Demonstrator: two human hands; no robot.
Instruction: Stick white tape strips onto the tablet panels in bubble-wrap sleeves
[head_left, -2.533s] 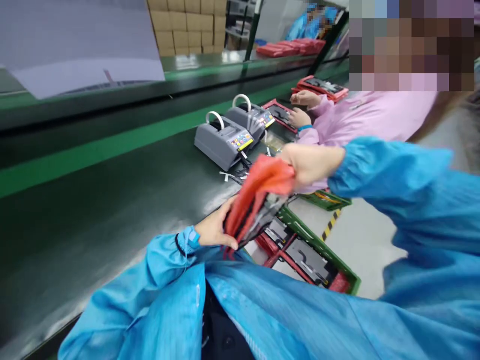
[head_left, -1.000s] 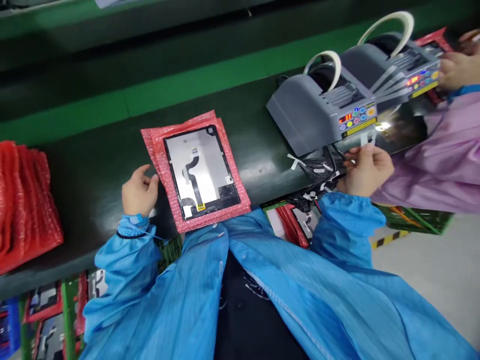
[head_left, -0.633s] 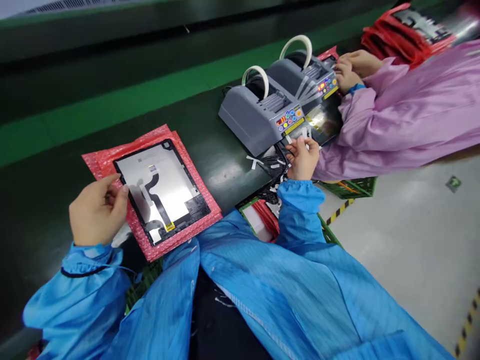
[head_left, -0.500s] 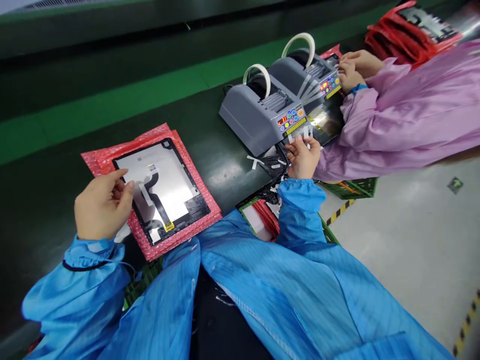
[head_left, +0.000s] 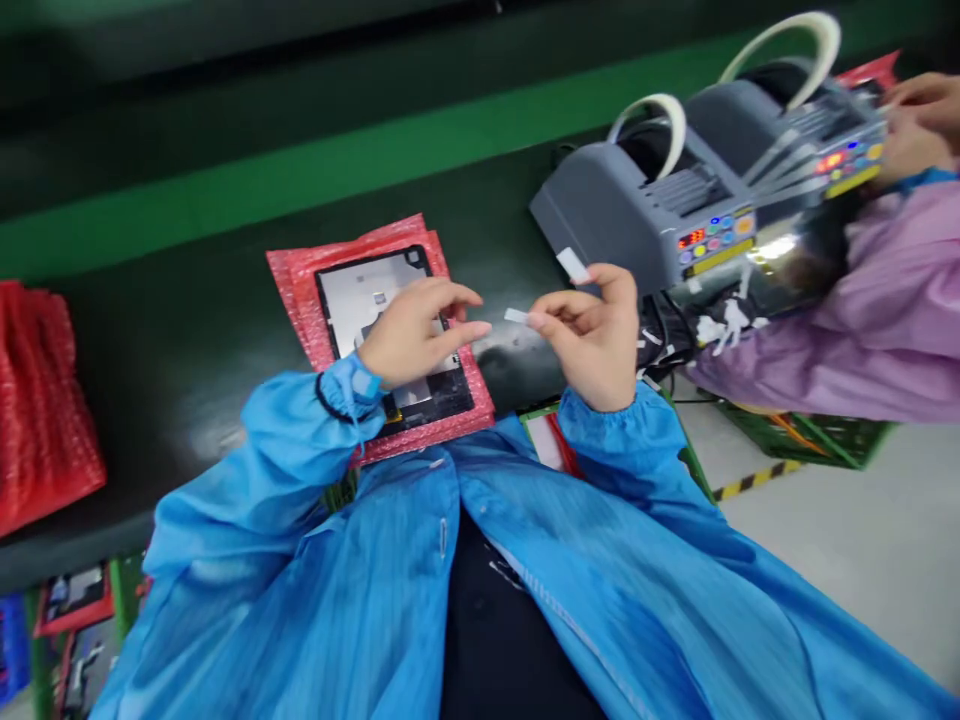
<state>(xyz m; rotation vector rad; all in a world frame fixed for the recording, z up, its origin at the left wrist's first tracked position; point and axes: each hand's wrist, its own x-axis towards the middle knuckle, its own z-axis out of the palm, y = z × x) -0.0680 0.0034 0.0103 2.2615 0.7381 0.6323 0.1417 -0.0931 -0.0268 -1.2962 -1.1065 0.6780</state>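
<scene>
My right hand [head_left: 596, 340] is pinched on short white tape strips. One tape strip [head_left: 573, 266] sticks out at the raised index finger and another [head_left: 517, 316] at the thumb. My left hand [head_left: 420, 335] hovers over a black-edged silver tablet panel [head_left: 351, 292], thumb and index finger apart, nothing between them. Beneath the panel lie red bubble-wrap bags [head_left: 296, 305]. The left hand and forearm hide the panel's middle. Just behind the right hand stands a grey tape dispenser [head_left: 600, 205] with a lit display.
A second tape dispenser [head_left: 720, 125] stands beyond the first. At the far right is a co-worker's pink sleeve [head_left: 892, 320]. Red bubble-wrap bags [head_left: 41, 410] are stacked at the left. Loose tape scraps [head_left: 724, 325] and cables lie by the bench edge, above a green crate [head_left: 810, 435].
My right hand has come away from the dispenser with tape strips. My left hand has moved across the panel toward it. The view has turned left, bringing the red stack in.
</scene>
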